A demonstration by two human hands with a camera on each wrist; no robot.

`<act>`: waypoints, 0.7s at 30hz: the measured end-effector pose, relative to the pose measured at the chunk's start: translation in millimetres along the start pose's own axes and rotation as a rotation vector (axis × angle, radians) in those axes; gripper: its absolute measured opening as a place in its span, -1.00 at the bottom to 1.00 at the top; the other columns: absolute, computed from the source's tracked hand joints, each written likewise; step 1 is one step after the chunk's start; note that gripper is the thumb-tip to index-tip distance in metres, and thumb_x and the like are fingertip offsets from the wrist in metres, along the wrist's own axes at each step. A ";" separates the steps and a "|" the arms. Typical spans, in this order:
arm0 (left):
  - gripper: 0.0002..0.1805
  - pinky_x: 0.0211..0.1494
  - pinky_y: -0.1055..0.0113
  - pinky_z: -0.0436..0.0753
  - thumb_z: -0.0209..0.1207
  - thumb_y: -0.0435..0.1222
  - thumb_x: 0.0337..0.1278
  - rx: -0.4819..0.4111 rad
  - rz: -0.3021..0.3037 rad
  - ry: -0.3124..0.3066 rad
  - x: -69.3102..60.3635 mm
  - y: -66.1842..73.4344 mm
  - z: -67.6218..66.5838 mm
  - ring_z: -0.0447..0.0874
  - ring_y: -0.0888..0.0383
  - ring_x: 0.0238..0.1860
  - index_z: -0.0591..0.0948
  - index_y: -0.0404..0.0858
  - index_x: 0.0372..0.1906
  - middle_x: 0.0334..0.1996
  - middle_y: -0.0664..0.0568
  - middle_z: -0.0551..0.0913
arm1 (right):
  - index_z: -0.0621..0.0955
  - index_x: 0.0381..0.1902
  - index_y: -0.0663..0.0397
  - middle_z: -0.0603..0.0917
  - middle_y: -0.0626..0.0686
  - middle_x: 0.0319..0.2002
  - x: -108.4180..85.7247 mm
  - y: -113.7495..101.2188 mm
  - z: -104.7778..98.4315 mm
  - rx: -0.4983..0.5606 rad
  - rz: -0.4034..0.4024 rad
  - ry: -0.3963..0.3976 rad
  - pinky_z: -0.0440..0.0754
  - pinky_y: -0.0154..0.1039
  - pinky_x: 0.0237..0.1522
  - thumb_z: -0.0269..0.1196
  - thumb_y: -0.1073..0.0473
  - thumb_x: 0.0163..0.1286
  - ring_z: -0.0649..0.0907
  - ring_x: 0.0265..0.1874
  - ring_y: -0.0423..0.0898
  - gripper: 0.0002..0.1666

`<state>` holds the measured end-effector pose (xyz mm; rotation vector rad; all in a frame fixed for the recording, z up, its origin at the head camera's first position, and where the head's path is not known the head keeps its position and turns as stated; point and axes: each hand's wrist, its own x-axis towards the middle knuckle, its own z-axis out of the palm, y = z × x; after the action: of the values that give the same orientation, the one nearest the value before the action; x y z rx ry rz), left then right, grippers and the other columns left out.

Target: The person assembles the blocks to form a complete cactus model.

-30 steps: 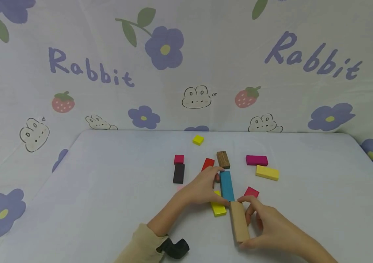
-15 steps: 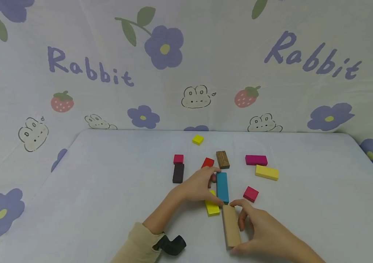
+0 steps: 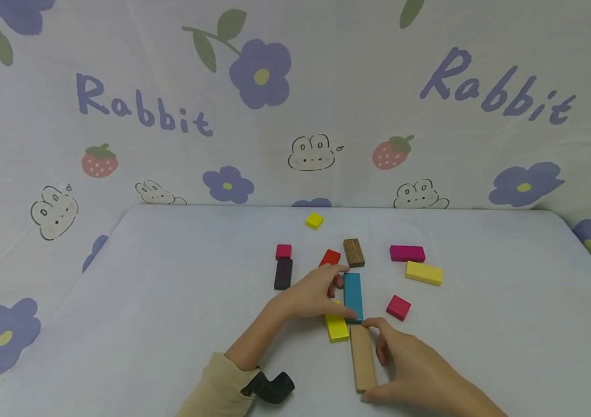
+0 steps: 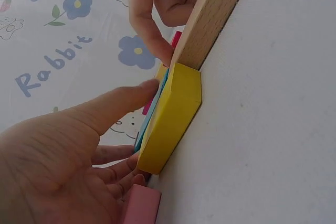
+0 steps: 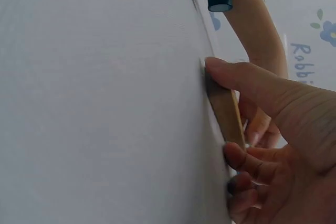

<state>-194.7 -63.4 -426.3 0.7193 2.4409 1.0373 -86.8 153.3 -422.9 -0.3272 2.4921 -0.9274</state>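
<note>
My left hand holds a blue wooden block end to end, the thumb at its near end and a finger at its far end. Touching its left side, or very close, lies a yellow block, partly under the thumb; the left wrist view shows this yellow block edge-on. My right hand grips a longer natural-wood block by its two ends. That block lies flat, roughly in line with the blue one and just nearer. In the right wrist view the natural-wood block sits between thumb and fingers.
Beyond the hands lie red and brown blocks. Left are a crimson and a black block; right, magenta, pale yellow and crimson-red ones. A small yellow block lies farthest. A pink block sits by the left fingers.
Both hands have shifted slightly left with the blue and natural-wood blocks, and the near yellow block has slid left too. The natural-wood block has also come a little nearer.
</note>
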 end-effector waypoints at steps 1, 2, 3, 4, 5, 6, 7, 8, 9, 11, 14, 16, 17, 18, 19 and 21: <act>-0.11 -0.17 0.55 0.54 0.53 -0.16 0.15 -0.006 0.003 0.000 -0.1 -0.5 0.0 0.47 0.23 -0.18 0.38 -0.33 0.51 -0.09 0.04 0.53 | 0.37 0.48 0.06 0.52 -0.05 -0.34 -0.7 0.3 -1.4 0.018 0.006 -0.011 0.46 -0.37 -0.49 0.75 -0.11 -0.13 0.50 -0.42 -0.11 0.27; -0.12 -0.17 0.55 0.54 0.52 -0.17 0.16 -0.011 0.004 0.000 -0.2 -0.8 -0.1 0.47 0.22 -0.18 0.38 -0.34 0.51 -0.09 0.04 0.54 | 0.35 0.50 0.08 0.52 -0.04 -0.33 -1.5 1.3 -3.6 0.034 -0.001 -0.025 0.48 -0.38 -0.47 0.75 -0.07 -0.12 0.51 -0.41 -0.11 0.28; -0.13 -0.18 0.55 0.54 0.52 -0.17 0.17 -0.015 0.005 0.001 -0.2 -1.2 0.1 0.47 0.22 -0.18 0.39 -0.34 0.51 -0.09 0.03 0.54 | 0.34 0.50 0.12 0.52 -0.04 -0.32 -2.1 3.1 -5.9 0.051 -0.020 -0.038 0.49 -0.38 -0.46 0.75 -0.04 -0.11 0.51 -0.41 -0.12 0.28; -0.14 -0.18 0.55 0.53 0.51 -0.17 0.18 -0.016 0.004 0.001 -0.6 -1.0 0.0 0.47 0.21 -0.17 0.39 -0.34 0.50 -0.09 0.03 0.54 | 0.32 0.50 0.17 0.52 -0.05 -0.32 -2.4 6.1 -8.1 0.064 -0.048 -0.050 0.50 -0.38 -0.45 0.75 -0.01 -0.09 0.50 -0.40 -0.12 0.28; -0.15 -0.18 0.55 0.53 0.51 -0.18 0.19 -0.020 0.000 0.003 -0.9 -0.7 0.1 0.47 0.21 -0.17 0.39 -0.33 0.50 -0.09 0.03 0.54 | 0.31 0.49 0.21 0.53 -0.05 -0.31 -2.4 9.5 -9.9 0.072 -0.088 -0.062 0.51 -0.39 -0.44 0.74 0.02 -0.06 0.50 -0.40 -0.14 0.26; -0.15 -0.18 0.55 0.53 0.51 -0.18 0.19 -0.022 -0.003 0.005 -1.2 -0.4 0.3 0.47 0.21 -0.17 0.40 -0.33 0.50 -0.09 0.03 0.54 | 0.32 0.46 0.24 0.53 -0.07 -0.31 -2.1 12.5 -11.7 0.070 -0.131 -0.068 0.52 -0.41 -0.44 0.73 0.02 -0.03 0.50 -0.41 -0.17 0.22; -0.16 -0.18 0.55 0.52 0.51 -0.18 0.19 -0.023 -0.006 0.007 -1.6 0.2 0.3 0.47 0.21 -0.17 0.40 -0.32 0.50 -0.09 0.04 0.53 | 0.33 0.44 0.27 0.53 -0.08 -0.32 -1.4 15.6 -12.6 0.076 -0.162 -0.074 0.51 -0.41 -0.44 0.72 0.03 -0.01 0.50 -0.43 -0.18 0.19; -0.16 -0.18 0.55 0.52 0.51 -0.19 0.19 -0.025 -0.007 0.009 -1.7 0.2 0.6 0.47 0.21 -0.17 0.40 -0.33 0.50 -0.10 0.04 0.53 | 0.33 0.42 0.29 0.53 -0.09 -0.32 -0.4 18.6 -13.0 0.078 -0.191 -0.079 0.51 -0.41 -0.45 0.71 0.03 0.01 0.49 -0.43 -0.20 0.16; -0.16 -0.18 0.55 0.52 0.51 -0.19 0.19 -0.025 -0.009 0.012 -1.7 0.4 0.8 0.46 0.21 -0.17 0.40 -0.33 0.49 -0.10 0.04 0.53 | 0.34 0.41 0.30 0.53 -0.09 -0.32 0.6 20.9 -12.6 0.080 -0.207 -0.080 0.51 -0.41 -0.44 0.71 0.03 0.02 0.49 -0.44 -0.21 0.14; -0.16 -0.19 0.55 0.51 0.52 -0.19 0.19 -0.025 -0.010 0.016 -1.9 0.9 1.2 0.46 0.20 -0.18 0.40 -0.34 0.49 -0.10 0.03 0.53 | 0.36 0.39 0.31 0.54 -0.11 -0.32 1.6 22.5 -11.9 0.070 -0.216 -0.082 0.53 -0.43 -0.44 0.69 -0.01 0.05 0.49 -0.44 -0.23 0.11; -0.16 -0.19 0.54 0.51 0.52 -0.19 0.18 -0.028 -0.007 0.021 -2.1 1.5 2.0 0.45 0.21 -0.18 0.41 -0.35 0.48 -0.11 0.03 0.52 | 0.36 0.40 0.32 0.54 -0.10 -0.32 0.7 20.3 -11.1 0.084 -0.205 -0.084 0.52 -0.42 -0.44 0.69 0.00 0.06 0.49 -0.45 -0.21 0.12; -0.16 -0.18 0.53 0.51 0.52 -0.17 0.18 -0.026 -0.004 0.022 -2.3 2.2 2.4 0.45 0.21 -0.17 0.41 -0.35 0.48 -0.11 0.04 0.51 | 0.36 0.42 0.33 0.54 -0.10 -0.32 -0.6 17.8 -11.0 0.085 -0.198 -0.080 0.50 -0.43 -0.45 0.69 0.00 0.06 0.48 -0.46 -0.21 0.12; -0.16 -0.18 0.54 0.50 0.52 -0.17 0.19 -0.027 -0.003 0.022 -2.2 2.3 2.7 0.44 0.22 -0.17 0.41 -0.34 0.48 -0.11 0.05 0.50 | 0.36 0.42 0.33 0.54 -0.10 -0.32 -1.3 16.4 -11.0 0.085 -0.196 -0.078 0.50 -0.43 -0.45 0.69 0.01 0.07 0.48 -0.46 -0.21 0.12; -0.16 -0.18 0.54 0.50 0.52 -0.16 0.19 -0.028 -0.003 0.022 -2.0 2.4 3.1 0.44 0.22 -0.17 0.41 -0.34 0.48 -0.12 0.05 0.50 | 0.36 0.44 0.35 0.53 -0.09 -0.32 -1.9 15.3 -10.7 0.098 -0.190 -0.078 0.48 -0.41 -0.46 0.69 0.03 0.06 0.47 -0.46 -0.19 0.13; -0.17 -0.18 0.54 0.50 0.52 -0.16 0.19 -0.029 -0.004 0.022 -2.0 2.8 3.2 0.44 0.22 -0.16 0.41 -0.33 0.48 -0.11 0.06 0.50 | 0.36 0.44 0.35 0.53 -0.09 -0.32 -2.4 14.0 -10.7 0.099 -0.185 -0.077 0.48 -0.42 -0.46 0.69 0.03 0.06 0.47 -0.46 -0.19 0.13; -0.17 -0.18 0.55 0.49 0.52 -0.14 0.20 -0.027 -0.008 0.020 -1.9 3.1 3.8 0.44 0.23 -0.15 0.41 -0.31 0.48 -0.11 0.08 0.50 | 0.36 0.44 0.36 0.53 -0.08 -0.33 -3.0 12.2 -10.0 0.099 -0.178 -0.073 0.47 -0.42 -0.47 0.69 0.04 0.06 0.46 -0.47 -0.19 0.14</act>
<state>-190.2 -60.6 -426.2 0.6931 2.4397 1.0771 -89.9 169.0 -423.3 -0.5467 2.3698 -1.0853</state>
